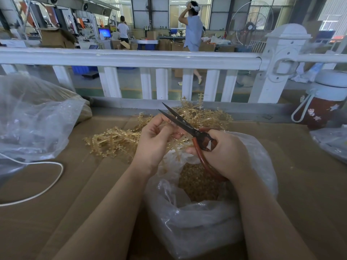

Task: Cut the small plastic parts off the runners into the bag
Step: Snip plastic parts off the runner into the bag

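- The cutting step is judged to be in hand: a runner (176,141) is pinched in the curled fingers of the left hand (155,139), held above the mouth of the bag (206,222).
- The scissors (187,126) are gripped by the right hand (223,152), with fingers wrapped round the reddish handle loops; the blades are seen parted, pointing to about 11 o'clock, with the runner lying near their pivot.
- Small amber parts (199,182) are seen already gathered inside the bag, at 6 o'clock from the hands, so the task is judged to be well under way.
- A pile of uncut runners (116,141) is spread on the worktop (56,222) from 9 to 12 o'clock of the hands, so much work is judged to remain.
- Whether a part sits exactly between the blades cannot be told, as fingers hide the spot.
- For the next move, the blades would need to be closed at the joint of part and runner, kept clear of the left fingertips, with the cut held over the bag opening so that the part drops in.
- A second clear bag (33,119) lies at 9 o'clock, well apart.
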A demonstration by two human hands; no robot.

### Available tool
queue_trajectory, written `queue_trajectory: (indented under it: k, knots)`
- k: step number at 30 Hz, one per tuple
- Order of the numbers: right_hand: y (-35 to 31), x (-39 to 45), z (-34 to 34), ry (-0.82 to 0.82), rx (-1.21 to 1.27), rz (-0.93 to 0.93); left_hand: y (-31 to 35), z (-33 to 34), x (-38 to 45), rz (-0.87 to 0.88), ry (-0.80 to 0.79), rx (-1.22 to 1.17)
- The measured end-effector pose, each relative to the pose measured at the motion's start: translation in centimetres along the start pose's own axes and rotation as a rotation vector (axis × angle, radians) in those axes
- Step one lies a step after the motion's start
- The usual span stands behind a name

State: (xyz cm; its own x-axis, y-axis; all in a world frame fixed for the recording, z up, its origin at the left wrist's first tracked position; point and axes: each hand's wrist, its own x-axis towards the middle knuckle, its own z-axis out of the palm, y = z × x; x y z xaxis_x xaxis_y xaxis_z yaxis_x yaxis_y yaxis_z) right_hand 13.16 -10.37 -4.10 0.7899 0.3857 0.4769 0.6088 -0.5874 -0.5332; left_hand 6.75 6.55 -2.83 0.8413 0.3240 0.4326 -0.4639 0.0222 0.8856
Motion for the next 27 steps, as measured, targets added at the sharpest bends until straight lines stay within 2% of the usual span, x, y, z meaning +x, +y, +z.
queue_trajectory:
  k: [10,27]
  knots:
    - [0.01,0.04,-0.03,-0.009,-0.019,0.003,-0.43,-0.05,0.01,0.042,-0.023,0.159]
    - [0.24,0.05,0.18,-0.01,0.04,0.015,-0.26,0.22,-0.01,0.03,-0.062,0.136]
